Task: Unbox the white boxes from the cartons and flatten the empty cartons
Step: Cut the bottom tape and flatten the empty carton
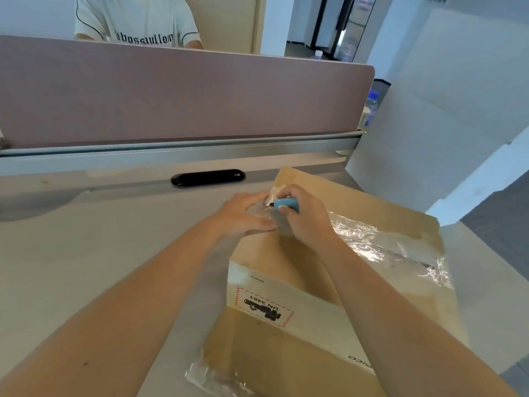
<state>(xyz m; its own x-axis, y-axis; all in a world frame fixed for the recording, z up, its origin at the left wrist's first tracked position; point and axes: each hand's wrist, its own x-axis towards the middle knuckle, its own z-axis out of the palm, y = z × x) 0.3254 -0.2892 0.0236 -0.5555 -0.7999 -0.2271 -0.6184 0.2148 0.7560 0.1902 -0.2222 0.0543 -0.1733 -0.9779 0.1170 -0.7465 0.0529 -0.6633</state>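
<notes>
Brown carton (329,270) on the surface (86,253), sealed, under both forearms and reaching out to the hands. Left hand (243,214) flat, fingers straight, pressing the carton's far corner over crinkled clear tape (380,242). Right hand (307,219) just beside it, nearly touching, fingers curled round a small blue cutter (286,204) at the taped seam. White label with red border (264,306) nearer than both hands. Black slot (208,177) beyond the hands.
</notes>
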